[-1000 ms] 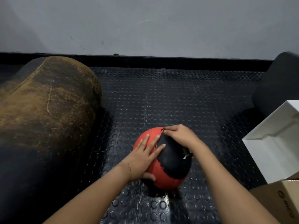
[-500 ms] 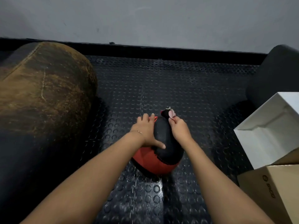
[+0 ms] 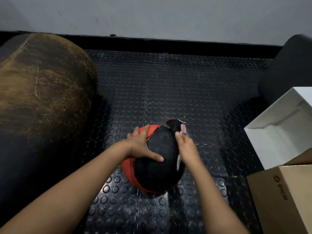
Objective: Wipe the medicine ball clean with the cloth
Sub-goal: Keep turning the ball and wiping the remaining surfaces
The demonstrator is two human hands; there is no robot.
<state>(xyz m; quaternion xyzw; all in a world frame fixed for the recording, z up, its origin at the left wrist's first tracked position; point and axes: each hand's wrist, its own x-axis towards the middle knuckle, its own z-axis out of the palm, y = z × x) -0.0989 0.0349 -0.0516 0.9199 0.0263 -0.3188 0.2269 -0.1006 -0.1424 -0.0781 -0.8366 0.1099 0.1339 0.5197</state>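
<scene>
A red and black medicine ball (image 3: 157, 168) rests on the studded black rubber floor (image 3: 168, 85). My left hand (image 3: 143, 146) lies flat on the ball's upper left side, fingers spread, thumb across the black panel. My right hand (image 3: 185, 146) presses against the ball's right side, closed on a dark cloth (image 3: 175, 126) whose end sticks out beyond the fingers at the ball's far edge. A pale strip of the cloth shows under the wrist.
A large worn brown and black punching bag (image 3: 42, 92) lies along the left. At the right stand a white box (image 3: 283, 129) and a cardboard box (image 3: 287, 196), with a dark rounded object (image 3: 287, 68) behind them. A grey wall (image 3: 152, 17) closes the far side.
The right hand with the cloth has slid from the ball's top to its right side. The left hand has shifted on the ball, and the ball has turned, showing more black.
</scene>
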